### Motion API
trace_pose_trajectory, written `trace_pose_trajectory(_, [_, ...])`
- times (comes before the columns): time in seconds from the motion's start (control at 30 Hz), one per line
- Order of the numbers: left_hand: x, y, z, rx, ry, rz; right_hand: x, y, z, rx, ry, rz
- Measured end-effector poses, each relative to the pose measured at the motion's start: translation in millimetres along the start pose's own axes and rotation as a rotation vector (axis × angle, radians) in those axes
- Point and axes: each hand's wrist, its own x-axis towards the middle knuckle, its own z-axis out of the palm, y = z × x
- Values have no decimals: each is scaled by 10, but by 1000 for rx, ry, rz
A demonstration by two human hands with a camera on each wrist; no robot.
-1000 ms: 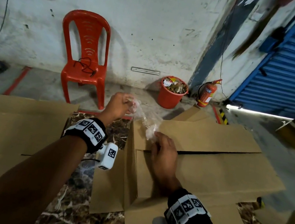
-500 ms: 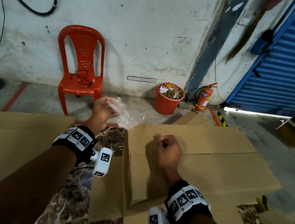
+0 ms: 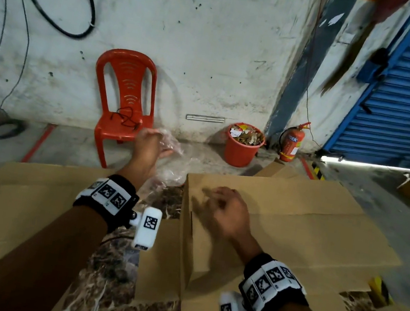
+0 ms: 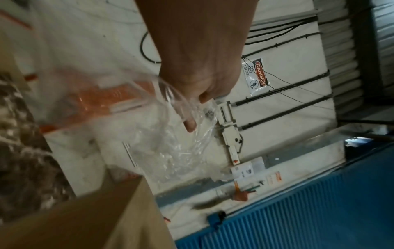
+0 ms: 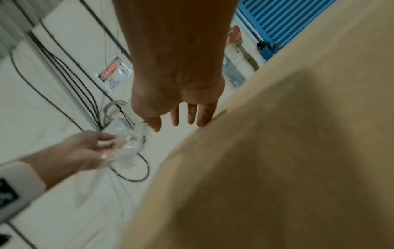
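The left hand (image 3: 149, 146) has lifted the clear plastic bag (image 3: 172, 147) higher, beyond the far edge of the marble-patterned table (image 3: 108, 269), its fingers curled round the crinkled, see-through film. The right hand (image 3: 226, 213), a fist half a second ago, now spreads its fingers loosely over the smooth brown cardboard box (image 3: 308, 227).

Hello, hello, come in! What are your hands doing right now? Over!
Copy: left grip holds crinkled clear plastic bag; right grip open over flat brown cardboard box. Red plastic chair stands beyond, not blocking.
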Motion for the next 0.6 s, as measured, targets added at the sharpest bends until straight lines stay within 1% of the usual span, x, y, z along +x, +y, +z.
trace_pose_trajectory(0.07, [-194,-76,95,-89,-38,-33,7,-191,-7,204,-101,38])
trace_pose_trajectory(0.13, [-394,-163,187,-141,-79,-60,-27,-338,-19,473,-192,134])
trace_pose_trajectory(0.17, [-476,-202,218,-144,-104,-73,-63,-387,-43,634,-210,177])
trace_pose_trajectory(0.2, [-566,-230,237,-135,-137,-82,-110,-414,-91,769,-182,214])
trace_pose_trajectory(0.23, [-660,-236,257,-103,-170,-80,-151,-438,-155,850,-116,243])
trace_pose_trajectory(0.3, [-863,-273,305,20,-228,-51,-223,-395,-294,916,50,268])
trace_pose_trajectory(0.4, [-1241,-379,406,147,-331,-15,-324,-271,-509,952,223,226])
trace_pose_trajectory(0.47, [-1501,-493,521,188,-436,-83,-413,-183,-679,915,339,183])
trace_pose_trajectory(0.53, [-1754,-596,678,192,-531,-196,-552,-60,-858,844,443,153])
trace_pose_trajectory(0.6, [-1994,-660,852,146,-594,-304,-750,60,-1017,778,504,131])
